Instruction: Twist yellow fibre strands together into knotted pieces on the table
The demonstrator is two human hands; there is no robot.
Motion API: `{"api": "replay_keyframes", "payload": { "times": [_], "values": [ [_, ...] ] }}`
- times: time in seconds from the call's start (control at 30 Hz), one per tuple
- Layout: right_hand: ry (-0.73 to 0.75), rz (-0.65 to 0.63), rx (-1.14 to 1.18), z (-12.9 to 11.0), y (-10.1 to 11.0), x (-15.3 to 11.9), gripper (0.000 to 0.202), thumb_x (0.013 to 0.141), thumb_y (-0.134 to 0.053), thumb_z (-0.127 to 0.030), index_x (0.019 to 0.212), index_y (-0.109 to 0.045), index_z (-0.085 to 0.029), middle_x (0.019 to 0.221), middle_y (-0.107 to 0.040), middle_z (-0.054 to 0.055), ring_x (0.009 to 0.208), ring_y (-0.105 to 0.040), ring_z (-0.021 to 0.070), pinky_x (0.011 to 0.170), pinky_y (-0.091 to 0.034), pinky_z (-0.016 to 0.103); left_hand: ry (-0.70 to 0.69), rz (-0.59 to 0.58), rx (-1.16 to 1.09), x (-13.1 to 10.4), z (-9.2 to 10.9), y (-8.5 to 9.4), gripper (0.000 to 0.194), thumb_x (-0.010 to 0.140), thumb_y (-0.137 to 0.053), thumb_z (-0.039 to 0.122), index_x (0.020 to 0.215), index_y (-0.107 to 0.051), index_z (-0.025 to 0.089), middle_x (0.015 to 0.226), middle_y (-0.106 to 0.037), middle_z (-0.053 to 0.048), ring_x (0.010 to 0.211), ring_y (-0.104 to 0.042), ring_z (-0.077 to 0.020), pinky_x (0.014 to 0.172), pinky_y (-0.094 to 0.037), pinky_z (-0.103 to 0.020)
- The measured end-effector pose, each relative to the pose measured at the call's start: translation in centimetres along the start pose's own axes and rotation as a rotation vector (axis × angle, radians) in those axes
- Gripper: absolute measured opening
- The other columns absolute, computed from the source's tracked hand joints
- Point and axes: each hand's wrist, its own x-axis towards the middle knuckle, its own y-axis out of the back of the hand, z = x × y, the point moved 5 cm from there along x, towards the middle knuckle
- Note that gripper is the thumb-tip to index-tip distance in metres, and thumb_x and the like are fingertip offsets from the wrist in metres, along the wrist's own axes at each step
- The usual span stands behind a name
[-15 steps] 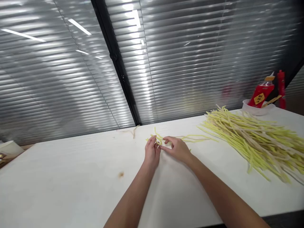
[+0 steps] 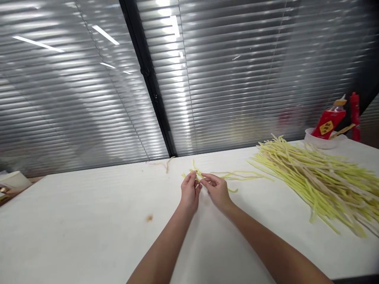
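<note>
My left hand is closed, its fingertips pinching a bent yellow pipe cleaner above the white table. Short yellow ends poke out beyond the fingertips. Just to the right, my right hand pinches the same piece with thumb and fingers, close against the left fingertips. Where the strands cross is mostly hidden by the fingers. Behind the right hand, a few loose yellow and pale pipe cleaners lie on the table, and one curved end shows beside that hand.
A large pile of yellow and beige pipe cleaners covers the table's right side. Behind it, a red-labelled bottle leans in a white bowl. Thin beige scraps lie near the blinds. A white container stands far left.
My right hand's fingers have closed from a spread pose into a pinch and drawn in beside the left fingertips. The left hand has barely moved. The view has shifted slightly.
</note>
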Motion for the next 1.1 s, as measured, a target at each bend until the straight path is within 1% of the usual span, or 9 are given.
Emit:
{"api": "replay_keyframes", "payload": {
  "times": [0.1,0.2,0.33,0.43,0.53,0.67,0.73,0.9,1.1],
  "values": [
    [0.027,0.037,-0.066,-0.2,0.3,0.0,0.032,0.074,-0.064,-0.035,0.099,-0.070,-0.017,0.073,-0.069,0.004,0.043,-0.046,0.0097,0.045,-0.041,0.025,-0.012,0.010,-0.004,0.0,0.0,0.0,0.032,0.058,-0.078,0.035,0.082,-0.066,0.018,0.066,-0.053,0.006,0.054,-0.047,-0.0029,0.059,-0.042,-0.019],
    [0.084,0.044,-0.140,-0.4,0.6,0.1,0.029,0.075,-0.063,-0.033,0.099,-0.071,-0.018,0.077,-0.070,0.004,0.049,-0.050,0.0120,0.049,-0.044,0.026,-0.027,0.008,-0.008,-0.1,0.0,0.0,0.032,0.056,-0.080,0.034,0.080,-0.067,0.017,0.068,-0.056,0.004,0.055,-0.048,-0.0030,0.059,-0.042,-0.018],
    [0.255,-0.019,-0.227,-1.2,0.4,0.2,0.023,0.079,-0.060,-0.026,0.098,-0.071,-0.021,0.084,-0.070,0.006,0.067,-0.060,0.0168,0.062,-0.049,0.029,-0.037,-0.008,0.009,-0.2,0.1,-0.1,0.034,0.057,-0.080,0.033,0.084,-0.069,0.015,0.067,-0.056,0.003,0.057,-0.048,-0.0034,0.061,-0.043,-0.018],
    [0.346,-0.065,-0.285,-1.9,0.3,0.1,0.023,0.082,-0.057,-0.024,0.100,-0.070,-0.023,0.084,-0.070,0.006,0.072,-0.062,0.0176,0.065,-0.049,0.030,-0.036,-0.005,0.005,-0.3,0.2,-0.2,0.039,0.058,-0.079,0.033,0.092,-0.070,0.015,0.065,-0.055,0.003,0.058,-0.048,-0.0035,0.062,-0.043,-0.018],
    [0.401,-0.103,-0.340,-2.4,0.1,0.0,0.022,0.084,-0.054,-0.023,0.099,-0.071,-0.024,0.083,-0.069,0.006,0.075,-0.062,0.0177,0.069,-0.049,0.030,-0.053,0.008,-0.009,-0.4,0.3,-0.3,0.037,0.057,-0.080,0.031,0.089,-0.071,0.014,0.065,-0.055,0.003,0.058,-0.048,-0.0036,0.064,-0.043,-0.018],
    [0.434,-0.145,-0.419,-2.7,0.0,0.0,0.022,0.086,-0.051,-0.023,0.097,-0.071,-0.023,0.080,-0.068,0.005,0.074,-0.062,0.0173,0.068,-0.049,0.029,-0.083,-0.009,-0.002,-0.4,0.5,-0.5,0.028,0.058,-0.080,0.029,0.080,-0.070,0.013,0.064,-0.054,0.003,0.057,-0.046,-0.0036,0.062,-0.043,-0.017],
    [0.445,-0.149,-0.445,-2.6,0.0,0.0,0.023,0.086,-0.051,-0.023,0.099,-0.070,-0.023,0.083,-0.068,0.005,0.076,-0.063,0.0173,0.070,-0.049,0.029,-0.099,-0.017,0.007,-0.3,0.5,-0.5,0.025,0.059,-0.079,0.029,0.075,-0.068,0.013,0.064,-0.054,0.003,0.057,-0.046,-0.0035,0.060,-0.042,-0.017],
    [0.490,-0.136,-0.505,-2.1,0.0,-0.2,0.026,0.086,-0.053,-0.025,0.109,-0.066,-0.022,0.092,-0.069,0.006,0.082,-0.064,0.0180,0.074,-0.050,0.029,-0.118,0.001,0.006,-0.1,0.7,-0.4,0.028,0.056,-0.081,0.031,0.070,-0.065,0.013,0.063,-0.053,0.004,0.056,-0.046,-0.0036,0.057,-0.040,-0.017],
    [0.500,-0.105,-0.514,-2.1,0.1,-0.4,0.025,0.086,-0.054,-0.024,0.107,-0.067,-0.020,0.091,-0.069,0.007,0.083,-0.065,0.0184,0.074,-0.050,0.029,-0.098,-0.007,0.031,-0.2,0.6,-0.4,0.026,0.059,-0.079,0.031,0.069,-0.063,0.013,0.060,-0.050,0.005,0.056,-0.047,-0.0038,0.057,-0.039,-0.017]
  ]
}}
